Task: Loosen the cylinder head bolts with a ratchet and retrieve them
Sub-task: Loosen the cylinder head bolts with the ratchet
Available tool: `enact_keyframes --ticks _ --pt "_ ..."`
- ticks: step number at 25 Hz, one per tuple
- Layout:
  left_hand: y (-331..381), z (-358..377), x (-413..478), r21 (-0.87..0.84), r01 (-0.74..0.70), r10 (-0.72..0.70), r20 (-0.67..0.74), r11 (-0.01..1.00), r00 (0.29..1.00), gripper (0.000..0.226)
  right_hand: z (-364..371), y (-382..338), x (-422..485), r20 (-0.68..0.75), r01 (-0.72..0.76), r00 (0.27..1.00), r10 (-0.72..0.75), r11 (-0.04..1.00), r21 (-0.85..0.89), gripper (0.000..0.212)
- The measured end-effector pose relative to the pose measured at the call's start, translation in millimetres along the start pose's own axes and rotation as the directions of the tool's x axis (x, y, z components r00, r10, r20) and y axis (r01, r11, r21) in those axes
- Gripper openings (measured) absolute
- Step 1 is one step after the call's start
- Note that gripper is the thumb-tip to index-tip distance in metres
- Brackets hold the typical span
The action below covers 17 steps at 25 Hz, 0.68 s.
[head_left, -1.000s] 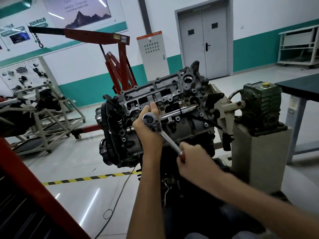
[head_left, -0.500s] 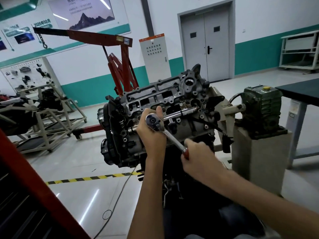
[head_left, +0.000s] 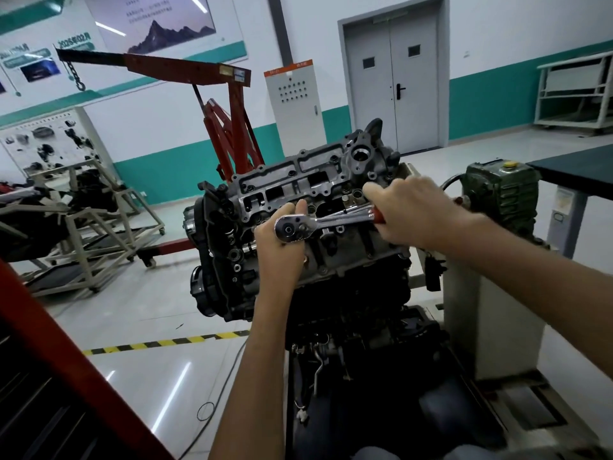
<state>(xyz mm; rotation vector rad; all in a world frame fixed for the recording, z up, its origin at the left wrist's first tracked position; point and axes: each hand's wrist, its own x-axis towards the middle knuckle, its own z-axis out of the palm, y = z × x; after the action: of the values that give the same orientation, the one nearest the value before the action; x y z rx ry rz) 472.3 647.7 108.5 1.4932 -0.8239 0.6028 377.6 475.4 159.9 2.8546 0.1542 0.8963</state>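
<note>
Left hand (head_left: 277, 252) curled round the ratchet (head_left: 326, 223) at its head, against the engine (head_left: 288, 180); right hand (head_left: 414, 214) gripping its red handle, farther right.

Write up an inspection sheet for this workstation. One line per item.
Surface: cylinder head atop engine on grey stand, top face tilted toward the camera.
Job's things: ratchet set against the head, handle pointing right; loose bolts: nothing seen.
Clutter: nothing seen.
Hands: left hand grips under the ratchet's head; right hand grips its red handle end.
Cables: black cable looped on the floor.
Surroundings: red engine crane, hazard tape, grey cabinet, double door.
</note>
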Motion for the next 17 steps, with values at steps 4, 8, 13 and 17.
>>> enact_keyframes --ticks 4,8,13,17 --pt "3.3 12.8 -8.8 -0.025 -0.042 0.036 -0.189 0.999 0.981 0.038 46.1 -60.5 -42.8 0.108 -0.313 0.950 0.294 0.880 0.359 0.016" --pt "7.7 24.0 -6.3 -0.189 0.075 -0.112 -0.192 0.979 0.975 0.037 70.0 -111.3 -59.3 0.261 -0.461 0.883 0.391 0.613 0.642 0.020" --pt "1.7 9.6 -0.5 -0.037 -0.025 0.021 -0.085 0.999 0.996 0.043 37.6 -34.1 -32.4 0.125 -0.170 0.982 0.140 0.947 0.274 0.016" --pt "-0.3 4.9 -1.4 0.046 -0.041 0.044 -0.064 0.998 0.997 0.044 -3.7 13.8 10.5 0.015 0.070 0.997 -0.070 0.997 -0.009 0.016"
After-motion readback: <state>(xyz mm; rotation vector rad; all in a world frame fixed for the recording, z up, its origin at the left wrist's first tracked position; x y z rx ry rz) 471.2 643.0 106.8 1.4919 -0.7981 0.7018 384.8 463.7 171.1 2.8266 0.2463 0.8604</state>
